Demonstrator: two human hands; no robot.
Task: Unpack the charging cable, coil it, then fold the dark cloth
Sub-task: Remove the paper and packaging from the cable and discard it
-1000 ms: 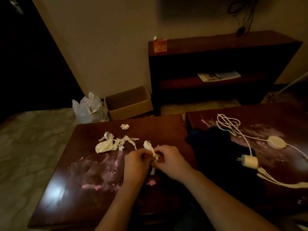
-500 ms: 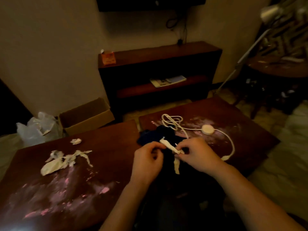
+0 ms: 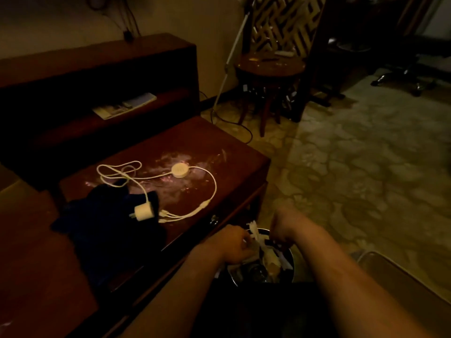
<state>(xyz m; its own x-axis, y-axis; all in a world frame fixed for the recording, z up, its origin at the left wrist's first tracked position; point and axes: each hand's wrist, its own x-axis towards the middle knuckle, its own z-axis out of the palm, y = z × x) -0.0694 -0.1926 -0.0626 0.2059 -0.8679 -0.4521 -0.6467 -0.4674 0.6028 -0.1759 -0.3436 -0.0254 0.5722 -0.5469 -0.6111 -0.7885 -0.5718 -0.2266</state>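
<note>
Left hand (image 3: 231,245) pinches a wrapper scrap (image 3: 256,231) over the near-right bin (image 3: 292,261), apparently to discard it, right hand (image 3: 285,225) grip hidden; charging cable (image 3: 180,171) lies uncoiled on the worktop (image 3: 231,152), plug (image 3: 144,212) on dark cloth (image 3: 97,228).

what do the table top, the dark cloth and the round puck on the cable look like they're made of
Table top: dark red-brown wood or veneer, glossy, judging by the sheen and pale smears. Dark cloth: soft navy fabric, matte, lying rumpled in folds. Round puck: probably smooth white plastic, evenly coloured, hard-edged.
</note>
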